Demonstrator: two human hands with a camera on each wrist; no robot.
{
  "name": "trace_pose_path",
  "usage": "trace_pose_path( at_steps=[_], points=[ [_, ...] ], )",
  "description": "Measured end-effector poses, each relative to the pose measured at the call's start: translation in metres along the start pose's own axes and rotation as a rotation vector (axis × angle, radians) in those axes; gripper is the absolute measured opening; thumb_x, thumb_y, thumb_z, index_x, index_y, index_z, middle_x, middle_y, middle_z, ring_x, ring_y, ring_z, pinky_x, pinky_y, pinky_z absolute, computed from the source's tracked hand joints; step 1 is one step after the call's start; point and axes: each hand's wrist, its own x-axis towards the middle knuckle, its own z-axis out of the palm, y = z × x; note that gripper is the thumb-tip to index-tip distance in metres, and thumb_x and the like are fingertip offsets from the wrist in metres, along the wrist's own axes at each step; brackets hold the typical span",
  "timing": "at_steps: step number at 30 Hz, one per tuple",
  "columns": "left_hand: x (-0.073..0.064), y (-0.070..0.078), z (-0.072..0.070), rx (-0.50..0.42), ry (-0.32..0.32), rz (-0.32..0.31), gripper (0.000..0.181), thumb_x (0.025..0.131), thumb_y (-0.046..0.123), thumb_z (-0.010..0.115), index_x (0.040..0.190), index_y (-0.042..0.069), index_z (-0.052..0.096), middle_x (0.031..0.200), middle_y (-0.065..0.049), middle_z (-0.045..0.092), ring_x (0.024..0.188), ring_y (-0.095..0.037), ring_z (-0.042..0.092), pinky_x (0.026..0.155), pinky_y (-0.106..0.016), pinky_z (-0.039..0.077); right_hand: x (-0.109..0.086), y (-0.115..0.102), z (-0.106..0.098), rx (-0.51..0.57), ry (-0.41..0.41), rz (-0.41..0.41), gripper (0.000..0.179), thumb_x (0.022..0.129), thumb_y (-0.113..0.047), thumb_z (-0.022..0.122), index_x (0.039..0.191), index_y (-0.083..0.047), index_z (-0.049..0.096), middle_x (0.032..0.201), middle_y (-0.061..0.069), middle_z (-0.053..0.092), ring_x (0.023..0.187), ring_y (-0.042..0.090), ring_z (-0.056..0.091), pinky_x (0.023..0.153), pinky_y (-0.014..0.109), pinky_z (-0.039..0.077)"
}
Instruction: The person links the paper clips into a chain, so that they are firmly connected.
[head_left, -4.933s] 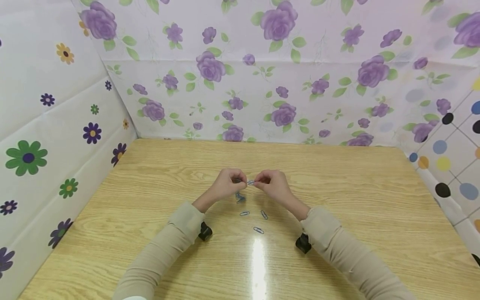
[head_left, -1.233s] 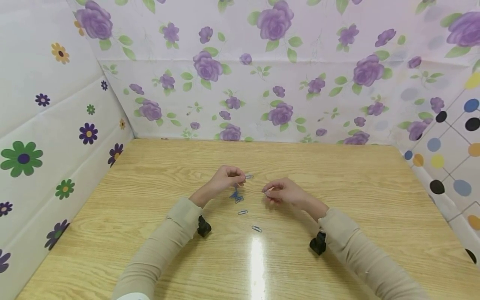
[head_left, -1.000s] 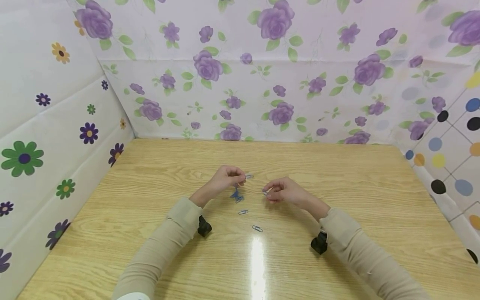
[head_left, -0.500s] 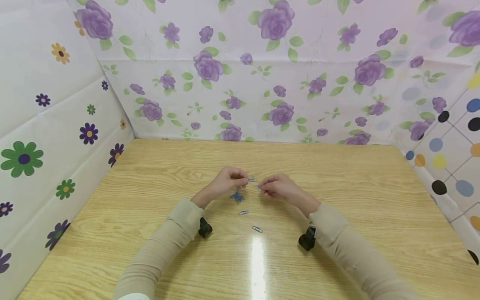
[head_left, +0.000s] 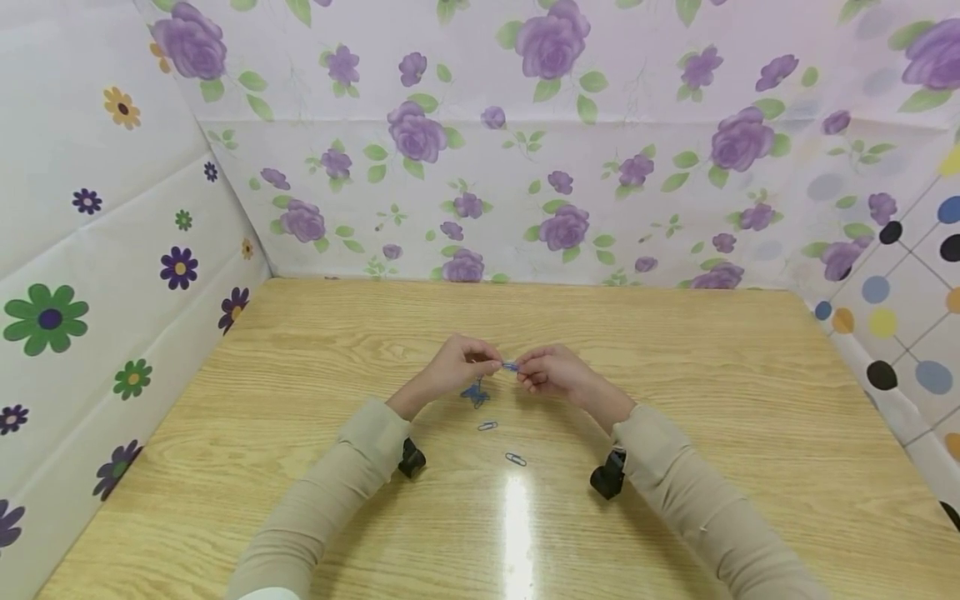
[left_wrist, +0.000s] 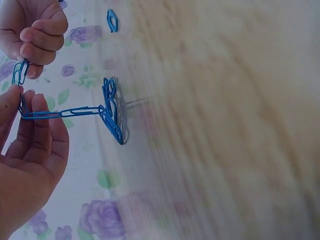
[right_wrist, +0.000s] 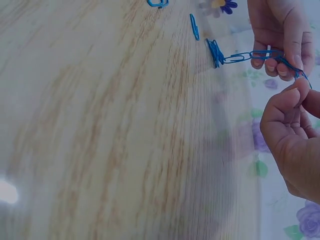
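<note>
My left hand (head_left: 455,364) pinches the upper end of a chain of blue paper clips (left_wrist: 80,111) between thumb and fingers. From there the chain hangs to the table, where its lower links lie bunched in a small heap (head_left: 476,393). Facing it, my right hand (head_left: 557,372) pinches a single blue paper clip (left_wrist: 20,72). In both wrist views this clip meets the chain's end link at the left fingertips; whether they are hooked together cannot be told. Fingertips partly hide both clips.
Two loose paper clips lie on the wooden table nearer the person, one (head_left: 488,426) just below the heap and another (head_left: 516,459) farther forward. A black wrist camera (head_left: 412,458) hangs under the left sleeve, another (head_left: 608,475) under the right. Patterned cloth (head_left: 480,150) stands behind the table.
One of three loose clips has left the table, and my right hand now holds a clip. That hand has moved left to meet my left hand, which has shifted slightly right.
</note>
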Motion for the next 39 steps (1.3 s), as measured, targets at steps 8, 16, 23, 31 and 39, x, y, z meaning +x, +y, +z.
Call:
trace_pose_path(
  at_steps=[8,16,23,31,39],
  points=[
    [0.002,0.001,0.002,0.201,-0.001,0.102,0.008,0.085,0.002,0.061,0.086,-0.002,0.068,0.079,-0.008,0.065,0.069,-0.016,0.058,0.061,-0.024,0.048,-0.001,0.001,-0.003,0.021,-0.032,-0.003,0.016,0.089,0.003,0.046,0.101,0.012,0.053,0.070,0.007,0.059,0.056,0.010,0.053,0.054,0.021,0.046],
    [0.002,0.004,-0.001,0.433,-0.027,0.197,0.005,0.085,0.001,0.061,0.083,0.000,0.066,0.076,-0.002,0.060,0.067,-0.010,0.052,0.062,-0.021,0.046,-0.002,0.003,-0.010,0.010,0.019,0.033,0.021,0.090,0.002,0.046,0.107,0.012,0.052,0.070,0.007,0.059,0.056,0.010,0.053,0.055,0.021,0.046],
    [0.000,0.003,-0.001,0.350,-0.042,0.124,0.008,0.087,0.002,0.058,0.085,-0.002,0.064,0.078,-0.002,0.059,0.069,-0.011,0.054,0.062,-0.023,0.047,-0.005,0.002,-0.012,-0.018,0.001,-0.010,0.020,0.090,0.001,0.048,0.105,0.012,0.053,0.074,0.009,0.060,0.058,0.011,0.054,0.056,0.022,0.046],
    [-0.002,0.002,0.002,-0.055,-0.049,-0.092,0.010,0.087,0.000,0.050,0.084,-0.005,0.058,0.087,-0.016,0.062,0.083,-0.028,0.061,0.078,-0.037,0.050,-0.007,0.003,-0.007,-0.242,0.022,-0.151,0.019,0.091,0.000,0.048,0.105,0.012,0.055,0.090,0.025,0.060,0.074,0.021,0.058,0.071,0.035,0.051],
    [0.001,0.002,0.006,-0.315,-0.071,-0.185,0.013,0.090,0.000,0.038,0.080,-0.004,0.045,0.085,-0.019,0.061,0.090,-0.035,0.061,0.090,-0.045,0.043,-0.009,0.005,-0.002,-0.276,0.041,-0.215,0.019,0.091,0.001,0.048,0.106,0.011,0.051,0.097,0.034,0.056,0.081,0.032,0.058,0.075,0.041,0.051]
  ],
)
